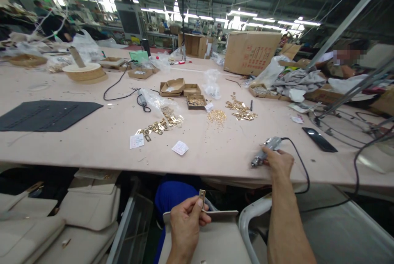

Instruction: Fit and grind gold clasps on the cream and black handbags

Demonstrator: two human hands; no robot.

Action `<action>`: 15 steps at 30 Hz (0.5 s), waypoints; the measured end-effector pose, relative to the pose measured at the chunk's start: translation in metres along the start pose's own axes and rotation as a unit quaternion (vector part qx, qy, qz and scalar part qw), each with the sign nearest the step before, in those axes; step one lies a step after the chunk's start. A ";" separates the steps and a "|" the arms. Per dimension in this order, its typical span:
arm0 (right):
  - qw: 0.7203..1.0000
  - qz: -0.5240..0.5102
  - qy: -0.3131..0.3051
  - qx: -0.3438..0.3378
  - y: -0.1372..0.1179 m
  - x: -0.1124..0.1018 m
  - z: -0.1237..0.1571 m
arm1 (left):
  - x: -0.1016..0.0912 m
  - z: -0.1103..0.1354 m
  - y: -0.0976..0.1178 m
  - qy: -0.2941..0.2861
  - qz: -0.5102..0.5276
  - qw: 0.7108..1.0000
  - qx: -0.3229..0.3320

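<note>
My left hand is closed in a pinch on a small gold metal plate, held upright just above the top edge of a pale beige bag panel on my lap. My right hand rests on the pink table near its front edge, fingers wrapped round a grey corded electric screwdriver that lies with its tip pointing left. Heaps of gold hardware lie further back: plates, small screws and more plates.
A black phone lies right of the screwdriver cord. Two paper slips sit near the front edge. A dark mat is at left, small cardboard trays mid-table, a large carton behind. Beige panels are stacked lower left. A person sits far right.
</note>
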State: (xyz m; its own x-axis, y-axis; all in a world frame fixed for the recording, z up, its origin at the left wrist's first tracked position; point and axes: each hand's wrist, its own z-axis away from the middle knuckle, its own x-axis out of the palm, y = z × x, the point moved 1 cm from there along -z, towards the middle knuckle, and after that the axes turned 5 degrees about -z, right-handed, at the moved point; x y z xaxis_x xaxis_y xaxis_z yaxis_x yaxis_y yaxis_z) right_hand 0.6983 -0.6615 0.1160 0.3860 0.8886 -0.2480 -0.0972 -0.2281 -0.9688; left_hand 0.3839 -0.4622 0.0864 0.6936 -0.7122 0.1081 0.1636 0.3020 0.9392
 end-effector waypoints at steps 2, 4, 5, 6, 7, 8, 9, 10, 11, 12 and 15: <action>0.996 -0.087 -0.024 0.025 0.002 -0.001 0.000 | 0.000 0.000 0.000 0.000 -0.005 1.000 -0.002; 0.984 -0.167 -0.053 0.035 0.001 -0.002 0.001 | -0.001 -0.001 0.000 0.002 -0.006 1.000 -0.002; 0.975 -0.204 -0.077 0.039 -0.001 -0.002 0.002 | 0.000 -0.001 0.000 0.002 -0.004 1.000 -0.002; 0.962 -0.249 -0.105 0.049 -0.003 -0.001 0.003 | 0.000 -0.002 0.000 0.002 -0.003 1.000 -0.003; 0.942 -0.301 -0.136 0.067 -0.005 0.001 0.005 | 0.000 -0.002 0.000 0.001 -0.001 1.000 -0.004; 0.915 -0.355 -0.166 0.092 -0.006 0.004 0.007 | 0.000 -0.002 0.001 0.001 0.000 1.000 -0.005; 0.886 -0.406 -0.190 0.119 -0.008 0.008 0.008 | 0.000 -0.002 0.001 0.000 0.001 1.000 -0.007; 0.859 -0.448 -0.204 0.142 -0.009 0.013 0.009 | 0.000 -0.001 0.001 -0.001 0.000 1.000 -0.008; 0.840 -0.475 -0.208 0.159 -0.011 0.019 0.010 | 0.000 -0.001 0.002 -0.002 -0.001 1.000 -0.008; 0.834 -0.486 -0.204 0.165 -0.013 0.027 0.010 | 0.000 0.000 0.002 -0.003 -0.002 1.000 -0.006; 0.834 -0.494 -0.191 0.153 -0.024 0.056 0.005 | -0.001 0.001 0.003 -0.005 -0.004 1.000 0.000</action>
State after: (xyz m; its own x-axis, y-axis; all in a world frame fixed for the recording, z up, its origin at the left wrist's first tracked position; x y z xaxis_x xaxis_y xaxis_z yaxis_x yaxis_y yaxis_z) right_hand 0.7177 -0.6041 0.1248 0.1023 0.6580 0.7460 -0.1566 0.7512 -0.6412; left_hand 0.3834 -0.4614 0.0889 0.6850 -0.7212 0.1030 0.1692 0.2950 0.9404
